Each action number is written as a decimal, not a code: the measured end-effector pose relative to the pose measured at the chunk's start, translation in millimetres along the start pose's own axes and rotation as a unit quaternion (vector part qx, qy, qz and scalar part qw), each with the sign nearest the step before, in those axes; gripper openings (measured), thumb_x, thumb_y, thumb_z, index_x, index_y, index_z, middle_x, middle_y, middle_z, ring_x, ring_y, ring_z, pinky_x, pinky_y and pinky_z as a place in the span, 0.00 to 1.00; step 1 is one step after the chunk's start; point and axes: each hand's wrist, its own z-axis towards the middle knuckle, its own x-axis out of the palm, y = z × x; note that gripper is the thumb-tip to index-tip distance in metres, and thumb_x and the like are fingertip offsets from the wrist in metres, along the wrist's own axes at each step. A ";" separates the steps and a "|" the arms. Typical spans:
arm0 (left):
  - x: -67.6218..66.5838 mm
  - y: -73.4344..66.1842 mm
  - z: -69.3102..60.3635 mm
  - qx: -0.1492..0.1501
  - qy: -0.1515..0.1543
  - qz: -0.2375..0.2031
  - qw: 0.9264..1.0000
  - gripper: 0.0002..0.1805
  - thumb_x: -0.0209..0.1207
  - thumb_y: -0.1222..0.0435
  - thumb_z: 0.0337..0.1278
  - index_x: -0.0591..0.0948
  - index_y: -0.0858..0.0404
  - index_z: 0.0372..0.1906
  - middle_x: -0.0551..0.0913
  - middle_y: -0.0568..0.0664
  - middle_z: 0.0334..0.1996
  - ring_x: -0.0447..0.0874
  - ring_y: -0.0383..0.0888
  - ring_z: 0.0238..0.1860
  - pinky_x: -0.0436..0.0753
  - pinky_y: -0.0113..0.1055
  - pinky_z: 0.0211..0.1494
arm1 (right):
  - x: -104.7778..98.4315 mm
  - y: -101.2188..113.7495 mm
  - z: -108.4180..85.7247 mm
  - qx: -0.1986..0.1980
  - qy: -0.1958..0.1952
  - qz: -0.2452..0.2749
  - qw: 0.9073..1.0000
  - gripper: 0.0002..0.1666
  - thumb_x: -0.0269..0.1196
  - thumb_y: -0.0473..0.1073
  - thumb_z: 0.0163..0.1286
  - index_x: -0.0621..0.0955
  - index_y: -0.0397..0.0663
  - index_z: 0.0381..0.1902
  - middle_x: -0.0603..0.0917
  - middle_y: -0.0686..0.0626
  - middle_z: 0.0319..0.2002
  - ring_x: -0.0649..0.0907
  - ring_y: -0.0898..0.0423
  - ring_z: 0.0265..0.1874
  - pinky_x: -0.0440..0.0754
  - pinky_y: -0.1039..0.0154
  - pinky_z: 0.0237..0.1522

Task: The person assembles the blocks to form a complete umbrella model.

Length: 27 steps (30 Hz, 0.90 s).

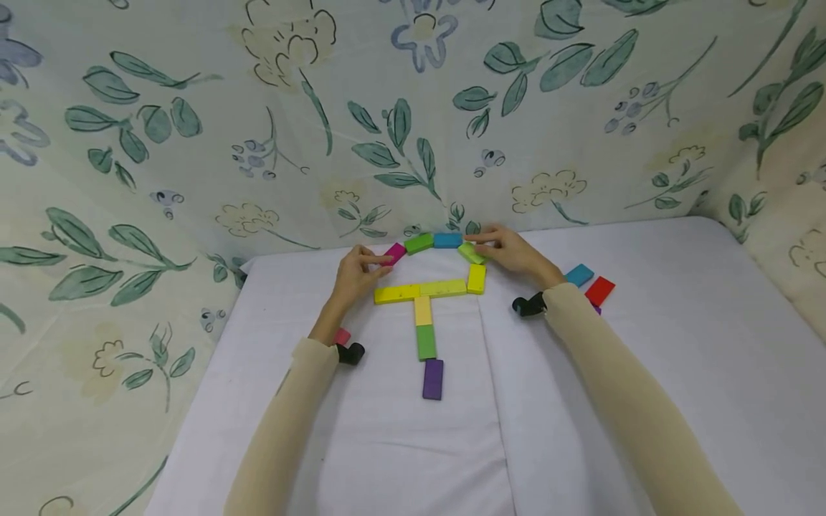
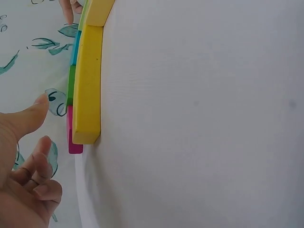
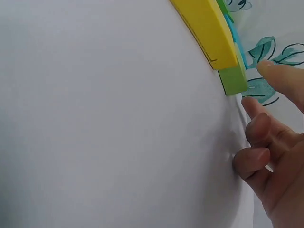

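A magenta block [image 1: 394,253] lies at the left end of a curved row, followed by a green block [image 1: 419,244], a blue block [image 1: 448,241], a lime block [image 1: 470,252] and a yellow block [image 1: 476,279]. My left hand [image 1: 358,275] is at the magenta block; in the left wrist view its thumb and fingers are spread apart, with nothing between them. Beside the lime block is my right hand [image 1: 513,252], its index finger stretched toward the blue block. The right wrist view shows loosely bent fingers holding nothing. Whether either hand touches a block, I cannot tell.
Below the curve, two yellow blocks [image 1: 396,294] form a bar above a column ending in a purple block [image 1: 433,380]. Near the right sleeve lie a blue block [image 1: 579,274] and a red block [image 1: 600,291]. A pinkish block [image 1: 343,336] is partly hidden by the left wrist.
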 end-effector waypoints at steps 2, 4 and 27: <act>0.0 -0.4 -3.9 0.007 0.006 -0.006 1.000 0.14 0.72 0.62 0.61 0.91 0.59 0.51 0.77 0.59 0.42 0.68 0.49 0.37 0.67 0.34 0.39 | -3.8 -1.5 -5.6 0.003 -0.004 -0.010 1.000 0.24 0.56 0.53 0.81 0.77 0.64 0.72 0.71 0.41 0.69 0.71 0.44 0.55 0.72 0.46 0.57; 0.2 -1.2 -8.0 0.013 0.012 -0.010 1.000 0.14 0.72 0.63 0.61 0.91 0.60 0.51 0.77 0.59 0.41 0.68 0.49 0.36 0.67 0.34 0.38 | -8.0 -3.6 -11.8 0.005 -0.011 -0.017 1.000 0.24 0.57 0.52 0.81 0.77 0.62 0.72 0.73 0.41 0.65 0.71 0.45 0.52 0.71 0.50 0.51; 32.0 -37.3 -31.4 0.041 0.082 -0.032 0.995 0.14 0.73 0.61 0.60 0.91 0.55 0.51 0.75 0.51 0.34 0.70 0.47 0.37 0.68 0.31 0.37 | -65.2 -48.1 -133.3 0.009 -0.088 -0.033 0.996 0.28 0.59 0.54 0.80 0.75 0.58 0.74 0.77 0.40 0.60 0.71 0.51 0.37 0.69 0.64 0.24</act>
